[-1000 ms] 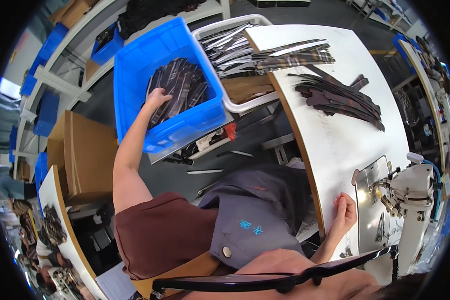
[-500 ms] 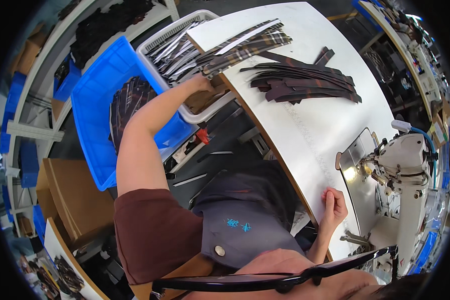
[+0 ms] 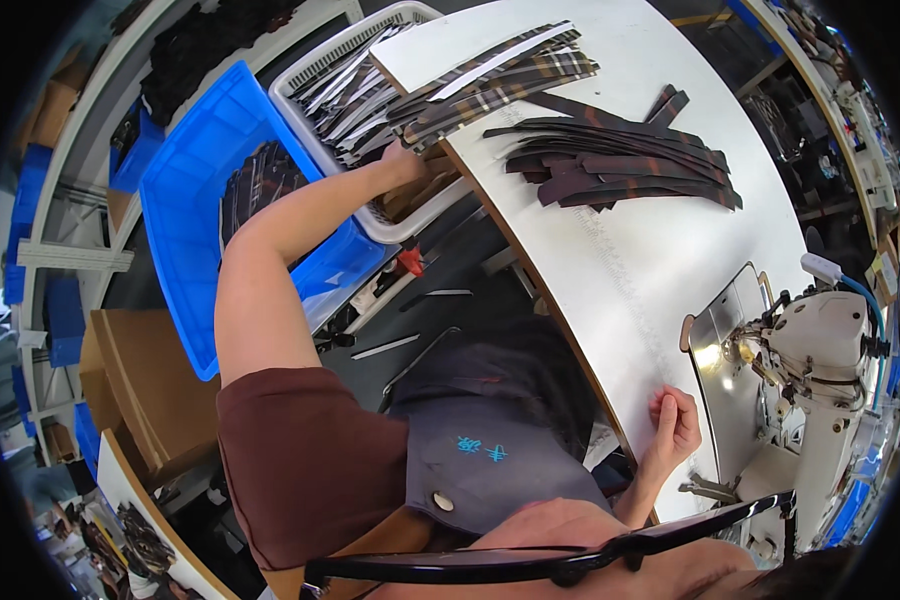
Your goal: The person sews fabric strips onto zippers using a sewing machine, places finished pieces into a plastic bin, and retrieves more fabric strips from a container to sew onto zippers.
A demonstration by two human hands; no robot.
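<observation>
My left arm stretches out to the far left, and my left hand (image 3: 403, 163) is at the table's edge, against the overhanging ends of a stack of plaid fabric strips (image 3: 515, 95). Its fingers are mostly hidden, so I cannot see whether they grip anything. Below it is a white plastic basket (image 3: 288, 82) filled with black and white strips. My right hand (image 3: 676, 424) rests on the near right of the white table (image 3: 610, 290), its fingers curled and nothing visible in them. A fanned pile of dark brown fabric strips (image 3: 630, 168) lies farther back on the table.
A blue bin (image 3: 175, 190) holding dark strips stands left of the basket. To the right of my right hand is a sewing machine (image 3: 815, 330) with a metal plate (image 3: 720, 330). A cardboard box (image 3: 160, 390) is at the left, beside shelving (image 3: 75, 258). Loose strips lie on the floor.
My left hand has shifted slightly, closer under the plaid strips' ends, and my left elbow has moved a little left. My view has shifted slightly. My right hand stays curled on the table.
</observation>
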